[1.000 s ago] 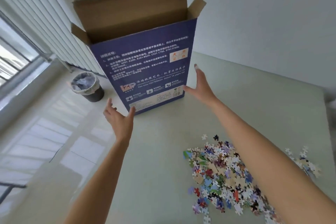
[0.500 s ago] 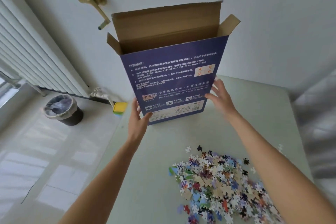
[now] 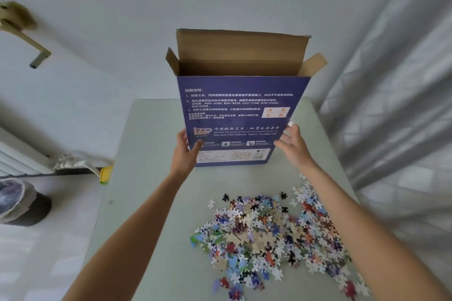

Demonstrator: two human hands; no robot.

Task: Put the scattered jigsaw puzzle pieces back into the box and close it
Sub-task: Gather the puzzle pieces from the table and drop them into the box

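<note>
A tall dark blue puzzle box (image 3: 234,105) stands upright at the far middle of the pale table (image 3: 146,215), its brown top flaps open. My left hand (image 3: 186,154) grips the box's lower left edge, thumb on the printed front. My right hand (image 3: 292,145) is on the lower right edge, thumb on the front and fingers spread along the side. A loose heap of colourful jigsaw pieces (image 3: 269,234) lies on the table near me, between my forearms and partly under my right arm.
A grey curtain (image 3: 391,117) hangs along the table's right side. To the left, on the floor, are a bin with a liner (image 3: 17,200), a white radiator (image 3: 17,156) and a yellow object (image 3: 106,173). A white wall rises behind the box.
My view has swung right, so the box now sits in the centre. Both hands have closed in from open air onto the box's lower side edges.
</note>
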